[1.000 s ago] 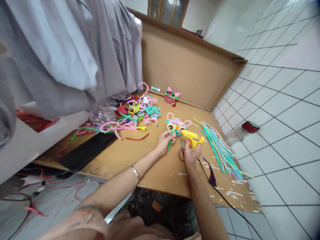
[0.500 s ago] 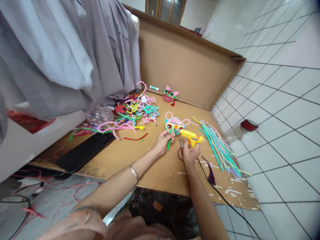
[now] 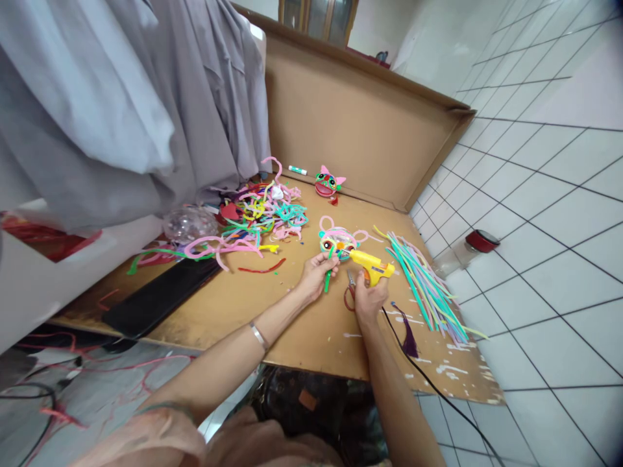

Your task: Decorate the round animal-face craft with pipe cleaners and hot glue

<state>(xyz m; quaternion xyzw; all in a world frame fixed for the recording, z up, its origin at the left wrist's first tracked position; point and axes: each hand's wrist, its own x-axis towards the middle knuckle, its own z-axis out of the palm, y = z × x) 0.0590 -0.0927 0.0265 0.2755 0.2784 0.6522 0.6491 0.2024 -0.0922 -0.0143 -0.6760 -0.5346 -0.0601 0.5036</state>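
Observation:
My left hand [image 3: 318, 274] pinches a short green pipe cleaner [image 3: 328, 280], held upright. In my right hand [image 3: 370, 295] is a yellow hot glue gun [image 3: 374, 267], its nozzle pointing left at the pipe cleaner's upper part; whether they touch I cannot tell. Just behind both hands lies a pipe-cleaner animal face [image 3: 339, 236] with pink loop ears and round eyes, partly covered by my left fingers. Scissors with red handles [image 3: 349, 298] rest on the table beside my right hand. A purple tassel [image 3: 409, 338] lies to the right of my right wrist.
Loose coloured pipe cleaners [image 3: 272, 214] are heaped at the left, and a straight bundle [image 3: 428, 285] lies right. A finished-looking red-mouthed face [image 3: 327, 183] and a marker [image 3: 297, 170] are at the back. The glue gun's black cord [image 3: 438, 389] runs off the table's front right. A lidded jar [image 3: 467, 250] stands by the tiled wall.
The whole view has shifted slightly, with things appearing a little further left. Both hands keep their grips on the pipe cleaner and the glue gun, nearly still.

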